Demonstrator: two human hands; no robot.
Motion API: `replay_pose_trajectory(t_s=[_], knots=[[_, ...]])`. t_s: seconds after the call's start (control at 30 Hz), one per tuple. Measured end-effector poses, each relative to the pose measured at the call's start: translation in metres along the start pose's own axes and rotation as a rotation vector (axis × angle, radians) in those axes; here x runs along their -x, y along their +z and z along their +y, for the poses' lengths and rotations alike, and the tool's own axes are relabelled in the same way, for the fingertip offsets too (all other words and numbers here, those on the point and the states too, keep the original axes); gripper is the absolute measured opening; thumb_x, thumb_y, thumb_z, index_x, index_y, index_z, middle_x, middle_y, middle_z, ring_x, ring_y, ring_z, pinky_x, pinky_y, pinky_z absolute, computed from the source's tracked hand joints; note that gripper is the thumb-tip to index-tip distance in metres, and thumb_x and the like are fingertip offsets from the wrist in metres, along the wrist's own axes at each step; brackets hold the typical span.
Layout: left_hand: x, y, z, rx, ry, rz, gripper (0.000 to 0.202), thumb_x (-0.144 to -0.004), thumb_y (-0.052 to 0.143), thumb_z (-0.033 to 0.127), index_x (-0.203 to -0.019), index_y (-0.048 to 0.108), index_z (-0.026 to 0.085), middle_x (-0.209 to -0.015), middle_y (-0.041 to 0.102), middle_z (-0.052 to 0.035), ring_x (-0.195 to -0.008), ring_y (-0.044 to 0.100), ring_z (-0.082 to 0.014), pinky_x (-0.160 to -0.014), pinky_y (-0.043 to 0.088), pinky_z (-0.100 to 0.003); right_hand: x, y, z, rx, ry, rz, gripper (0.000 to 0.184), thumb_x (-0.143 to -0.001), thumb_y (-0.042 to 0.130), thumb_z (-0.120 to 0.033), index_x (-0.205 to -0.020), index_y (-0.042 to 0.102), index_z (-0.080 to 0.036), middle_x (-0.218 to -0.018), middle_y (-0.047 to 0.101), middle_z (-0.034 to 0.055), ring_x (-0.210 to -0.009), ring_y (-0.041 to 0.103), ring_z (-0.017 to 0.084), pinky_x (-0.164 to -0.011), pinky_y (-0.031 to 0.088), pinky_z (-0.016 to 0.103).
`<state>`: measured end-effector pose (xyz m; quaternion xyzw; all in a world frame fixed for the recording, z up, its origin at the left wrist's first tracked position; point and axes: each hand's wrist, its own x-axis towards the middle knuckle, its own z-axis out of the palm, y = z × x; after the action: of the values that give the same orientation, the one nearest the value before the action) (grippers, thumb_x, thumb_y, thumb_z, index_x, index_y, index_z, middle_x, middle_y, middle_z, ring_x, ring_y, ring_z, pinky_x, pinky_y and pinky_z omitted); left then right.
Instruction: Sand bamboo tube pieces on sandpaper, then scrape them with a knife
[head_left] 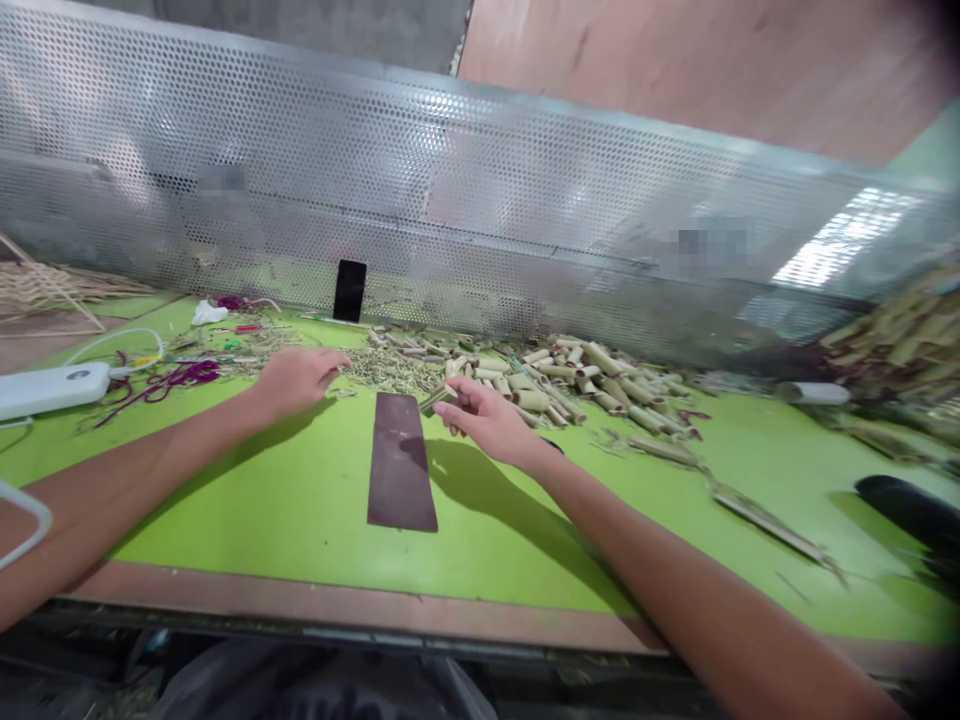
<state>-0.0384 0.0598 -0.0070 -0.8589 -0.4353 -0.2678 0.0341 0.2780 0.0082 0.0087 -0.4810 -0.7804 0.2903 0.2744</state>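
Pinches a short cut stem between thumb and fingers of the right hand, near the far right corner of a flat brown strip. Holds the left hand loosely curled near scattered shavings, cannot tell whether gripping anything. Reaches over a green tabletop, with a heap of cut stem pieces beyond the right hand and an upright dark phone farther back, before a perforated metal panel.

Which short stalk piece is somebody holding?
The short stalk piece pinched in the right hand; the other short pieces lie on the green table.
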Motion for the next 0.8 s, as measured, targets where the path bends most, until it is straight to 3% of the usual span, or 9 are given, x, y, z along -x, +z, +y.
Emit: replay_pose_trajectory(t_s=[0.1, 0.2, 0.33, 0.43, 0.6, 0.8], knots=[[0.001, -0.001, -0.012, -0.100, -0.077, 0.020, 0.038, -0.090, 0.058, 0.022, -0.126, 0.065, 0.019, -0.129, 0.065, -0.0138, -0.108, 0.065, -0.0332, -0.102, 0.045, -0.056, 0.005, 0.008, -0.008, 0.108, -0.043, -0.012, 0.030, -0.095, 0.055, -0.053, -0.093, 0.058, -0.023, -0.075, 0.064, 0.0013, -0.061, 0.054, 0.016, -0.058, 0.039, 0.032], [0.003, -0.001, 0.004, -0.073, 0.019, 0.021, 0.041, -0.094, 0.060, 0.034, -0.131, 0.061, 0.019, -0.135, 0.061, -0.0143, -0.119, 0.060, -0.0345, -0.108, 0.040, -0.058, 0.010, 0.016, -0.017, 0.261, -0.127, -0.020, 0.028, -0.096, 0.056, -0.049, -0.086, 0.056, -0.023, -0.072, 0.065, 0.0021, -0.060, 0.056, 0.018, -0.058, 0.035, 0.032], [0.009, -0.001, 0.047, 0.140, 0.335, -0.008, 0.027, -0.101, 0.055, 0.037, -0.119, 0.066, 0.019, -0.117, 0.070, -0.0093, -0.107, 0.065, -0.0247, -0.097, 0.049, -0.042, 0.016, 0.023, -0.025, 0.375, -0.174, -0.050, 0.022, -0.096, 0.057, -0.044, -0.094, 0.059, -0.022, -0.076, 0.070, 0.0053, -0.064, 0.060, 0.021, -0.059, 0.032, 0.032], [0.016, 0.003, 0.072, 0.224, 0.468, 0.032, 0.021, -0.104, 0.053, 0.034, -0.110, 0.068, 0.020, -0.107, 0.073, -0.0063, -0.098, 0.068, -0.0194, -0.088, 0.051, -0.033, 0.019, 0.026, -0.030, 0.430, -0.201, -0.081, 0.022, -0.096, 0.057, -0.042, -0.098, 0.060, -0.020, -0.076, 0.070, 0.0051, -0.062, 0.057, 0.020, -0.057, 0.030, 0.030], [0.021, 0.008, 0.079, 0.264, 0.542, 0.137, 0.025, -0.105, 0.052, 0.035, -0.098, 0.070, 0.019, -0.096, 0.076, -0.0026, -0.088, 0.070, -0.0156, -0.081, 0.047, -0.028, 0.023, 0.027, -0.034, 0.423, -0.270, -0.152, 0.023, -0.095, 0.057, -0.038, -0.102, 0.062, -0.017, -0.075, 0.069, 0.0037, -0.061, 0.056, 0.018, -0.057, 0.031, 0.028], [0.021, 0.007, 0.080, 0.344, 0.522, 0.172, 0.027, -0.104, 0.056, 0.037, -0.090, 0.071, 0.019, -0.088, 0.077, -0.0011, -0.082, 0.071, -0.0137, -0.080, 0.047, -0.027, 0.023, 0.029, -0.030, 0.285, -0.276, -0.187, 0.025, -0.093, 0.059, -0.040, -0.104, 0.063, -0.017, -0.075, 0.069, 0.0034, -0.063, 0.060, 0.018, -0.058, 0.036, 0.028]])
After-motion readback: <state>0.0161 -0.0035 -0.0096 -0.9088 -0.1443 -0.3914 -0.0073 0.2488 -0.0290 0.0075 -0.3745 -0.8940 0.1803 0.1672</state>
